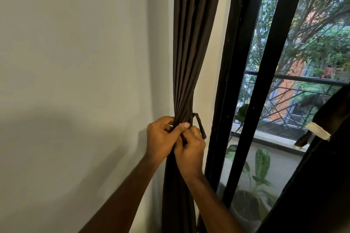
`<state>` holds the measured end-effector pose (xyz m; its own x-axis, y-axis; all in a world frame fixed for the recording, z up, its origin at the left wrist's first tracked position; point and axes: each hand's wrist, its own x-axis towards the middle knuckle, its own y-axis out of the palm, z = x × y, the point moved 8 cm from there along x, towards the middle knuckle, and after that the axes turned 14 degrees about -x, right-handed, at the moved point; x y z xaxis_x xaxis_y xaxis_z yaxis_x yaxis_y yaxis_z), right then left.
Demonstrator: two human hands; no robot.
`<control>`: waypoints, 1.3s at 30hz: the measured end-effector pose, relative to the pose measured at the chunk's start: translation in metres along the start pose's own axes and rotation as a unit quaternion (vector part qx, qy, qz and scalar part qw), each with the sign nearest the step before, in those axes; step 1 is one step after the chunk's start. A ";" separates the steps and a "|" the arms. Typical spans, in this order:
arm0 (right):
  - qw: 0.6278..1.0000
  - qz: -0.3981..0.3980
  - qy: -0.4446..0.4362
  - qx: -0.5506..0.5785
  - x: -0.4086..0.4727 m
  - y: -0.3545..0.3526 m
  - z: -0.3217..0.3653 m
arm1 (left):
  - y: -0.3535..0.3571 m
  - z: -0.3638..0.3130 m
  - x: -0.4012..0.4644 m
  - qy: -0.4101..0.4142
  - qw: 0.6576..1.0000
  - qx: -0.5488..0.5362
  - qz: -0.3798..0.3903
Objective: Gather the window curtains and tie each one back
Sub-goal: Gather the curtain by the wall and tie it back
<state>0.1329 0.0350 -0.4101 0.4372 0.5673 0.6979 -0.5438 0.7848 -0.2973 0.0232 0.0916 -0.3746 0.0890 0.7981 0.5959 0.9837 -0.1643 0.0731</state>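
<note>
Head view: left hand (161, 139) and right hand (190, 150) pinch the dark brown fabric tie-back strap (200, 126) around the gathered dark brown pleated curtain (186, 66), black window frame (227, 81) at three o'clock.

Left hand (161, 138) and right hand (190, 149) cover the gathered curtain (186, 62) where the tie-back strap (200, 126) wraps it; any knot is hidden. A second curtain (322, 166) is cropped at the right edge.

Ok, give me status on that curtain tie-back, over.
Both hands, left and right, pinching at the gathered waist of the dark curtain. Tie strap loops out right, loose end hanging. Knot not visible. Nothing in the way.
</note>
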 end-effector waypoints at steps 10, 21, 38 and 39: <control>0.991 -0.069 0.109 -0.029 0.033 -0.031 -0.046 | -0.011 -0.002 0.003 0.052 0.997 0.054 0.020; 0.970 0.118 0.152 -0.149 0.052 0.006 -0.075 | -0.017 0.002 0.003 0.049 0.997 0.050 0.019; 0.949 0.165 0.158 0.216 0.021 -0.001 -0.024 | 0.018 0.009 -0.026 -0.004 0.998 -0.024 0.059; 0.954 0.166 0.164 0.190 0.022 -0.001 -0.028 | 0.009 0.014 -0.026 -0.032 0.998 -0.034 0.029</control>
<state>0.1624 0.0536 -0.4128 0.3622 0.8654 0.3462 -0.8846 0.4362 -0.1649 0.0322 0.0772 -0.4006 0.1567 0.8213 0.5486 0.9638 -0.2484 0.0966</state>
